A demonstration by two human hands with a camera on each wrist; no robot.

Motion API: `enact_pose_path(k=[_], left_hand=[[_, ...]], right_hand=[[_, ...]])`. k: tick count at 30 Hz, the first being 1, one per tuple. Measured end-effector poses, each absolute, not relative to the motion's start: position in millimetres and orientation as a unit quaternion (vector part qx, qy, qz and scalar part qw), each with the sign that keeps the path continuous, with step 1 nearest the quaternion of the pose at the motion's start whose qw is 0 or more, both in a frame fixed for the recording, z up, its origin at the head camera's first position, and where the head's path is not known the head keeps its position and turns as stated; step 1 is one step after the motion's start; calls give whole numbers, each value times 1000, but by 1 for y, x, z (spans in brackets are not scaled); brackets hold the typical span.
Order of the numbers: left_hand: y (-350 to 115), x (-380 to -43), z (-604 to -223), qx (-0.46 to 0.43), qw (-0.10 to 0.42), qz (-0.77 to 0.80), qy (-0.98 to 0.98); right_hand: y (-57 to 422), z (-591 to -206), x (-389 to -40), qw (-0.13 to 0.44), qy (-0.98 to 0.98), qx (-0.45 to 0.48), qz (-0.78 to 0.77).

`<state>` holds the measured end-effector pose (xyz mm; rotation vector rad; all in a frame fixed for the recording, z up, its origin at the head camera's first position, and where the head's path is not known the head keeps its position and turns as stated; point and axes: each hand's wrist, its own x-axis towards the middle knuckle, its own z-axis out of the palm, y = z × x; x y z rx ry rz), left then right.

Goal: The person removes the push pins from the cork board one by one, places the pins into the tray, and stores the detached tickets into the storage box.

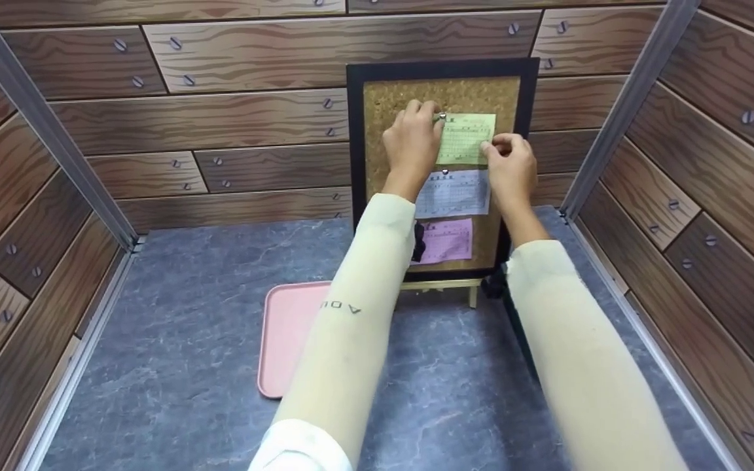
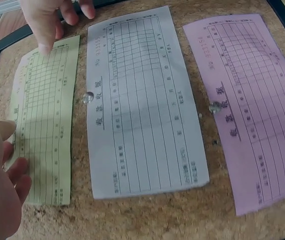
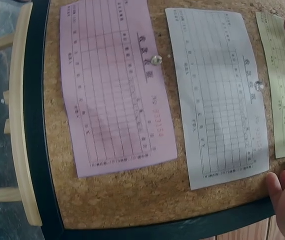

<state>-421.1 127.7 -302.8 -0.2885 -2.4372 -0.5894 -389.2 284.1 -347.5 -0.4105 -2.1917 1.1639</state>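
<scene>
A pale green printed slip (image 1: pixel 467 139) lies flat against the upper part of a black-framed corkboard (image 1: pixel 377 91). At the slip's top left, my left hand (image 1: pixel 411 139) has its fingertips gathered round a clear push pin (image 1: pixel 442 116). My right hand (image 1: pixel 514 169) pinches the slip's right edge, thumb on its printed face. Below hangs a white slip (image 2: pixel 142 110), held by a clear pin (image 2: pixel 87 97) at its top edge. Lowest is a purple slip (image 3: pixel 115 90) with its own pin (image 3: pixel 156 60). My left hand covers part of the green slip in the left wrist view.
The board stands on a small wooden easel (image 1: pixel 446 284). A pink tray (image 1: pixel 288 327) lies on the grey marbled tabletop (image 1: pixel 174 340), partly behind my left sleeve. Wood-patterned walls (image 1: pixel 272 124) enclose the back and sides. Beside my right forearm shows a dark green edge (image 1: pixel 520 320).
</scene>
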Motion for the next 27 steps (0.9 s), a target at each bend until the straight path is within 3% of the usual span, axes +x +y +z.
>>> enact_pose_path(k=[27], left_hand=[[139,-426,-306,-92,312,-229,-918]], right_hand=[[284,-352,-387,342,-740,-58,576]])
